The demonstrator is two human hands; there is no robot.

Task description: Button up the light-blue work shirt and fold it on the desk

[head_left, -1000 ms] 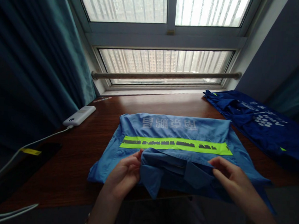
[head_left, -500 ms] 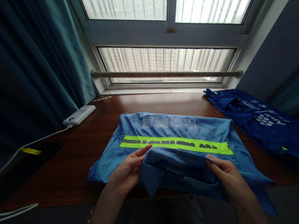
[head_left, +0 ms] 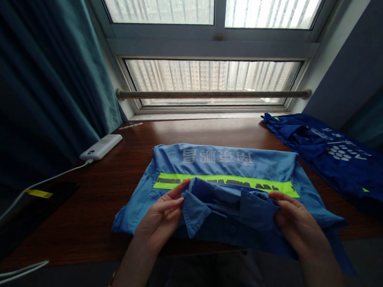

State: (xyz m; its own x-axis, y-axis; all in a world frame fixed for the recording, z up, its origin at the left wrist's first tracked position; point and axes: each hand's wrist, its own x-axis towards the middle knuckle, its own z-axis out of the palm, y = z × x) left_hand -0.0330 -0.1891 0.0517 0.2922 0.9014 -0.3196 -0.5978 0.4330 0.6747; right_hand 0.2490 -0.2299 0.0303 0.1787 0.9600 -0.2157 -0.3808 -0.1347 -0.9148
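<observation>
A light-blue work shirt [head_left: 223,158] lies spread on the wooden table, with pale printed characters and a neon-yellow strip [head_left: 163,181] across it. Its collar [head_left: 194,215] is lifted at the near edge, and a pointed collar tip hangs down beside my left fingers. My left hand [head_left: 161,217] pinches the left end of the collar between thumb and fingers. At the right end, my right hand [head_left: 298,221] grips the other side of the collar, its lower fingers partly hidden behind cloth. Part of the shirt hangs over the table's front edge.
A dark-blue garment [head_left: 327,147] with white print lies at the right. On the left are a white power bank [head_left: 102,147] with a cable [head_left: 55,178] and a dark flat object [head_left: 44,212] with a yellow tag. A window with a rail [head_left: 214,95] stands behind the table [head_left: 192,132].
Both hands have raised the collar slightly, so it now covers part of the yellow strip. The right side of the collar has been turned up and its flap shows more fully.
</observation>
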